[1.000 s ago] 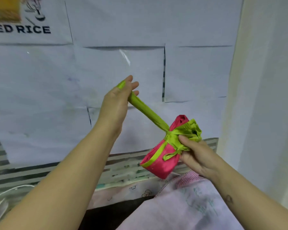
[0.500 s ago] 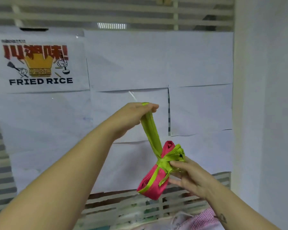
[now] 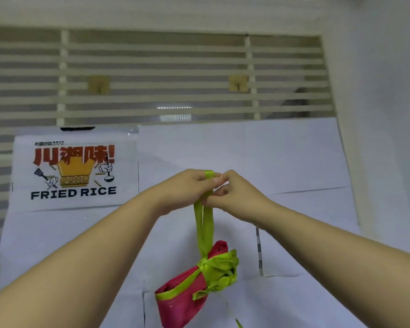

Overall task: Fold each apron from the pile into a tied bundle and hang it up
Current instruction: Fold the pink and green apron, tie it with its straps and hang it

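Observation:
A red apron bundle (image 3: 182, 297), tied round with lime-green straps, hangs in the air in front of the papered wall. Its green neck loop (image 3: 203, 223) runs straight up from the knot to my hands. My left hand (image 3: 187, 188) grips the top of the loop, with the strap passing over its fingers. My right hand (image 3: 234, 192) meets it from the right and pinches the same loop between thumb and fingertips. Both hands are raised at chest height, touching each other.
White paper sheets (image 3: 258, 162) and a "FRIED RICE" poster (image 3: 74, 171) cover the wall ahead. Above them runs a slatted window grille (image 3: 152, 74) carrying two small tan hooks (image 3: 98, 85) (image 3: 239, 83). A white wall (image 3: 384, 114) closes the right side.
My right hand has let go of the bundle and risen to join my left hand at the loop. The bundle now hangs freely below. My view has tilted upward, showing the grille and hooks.

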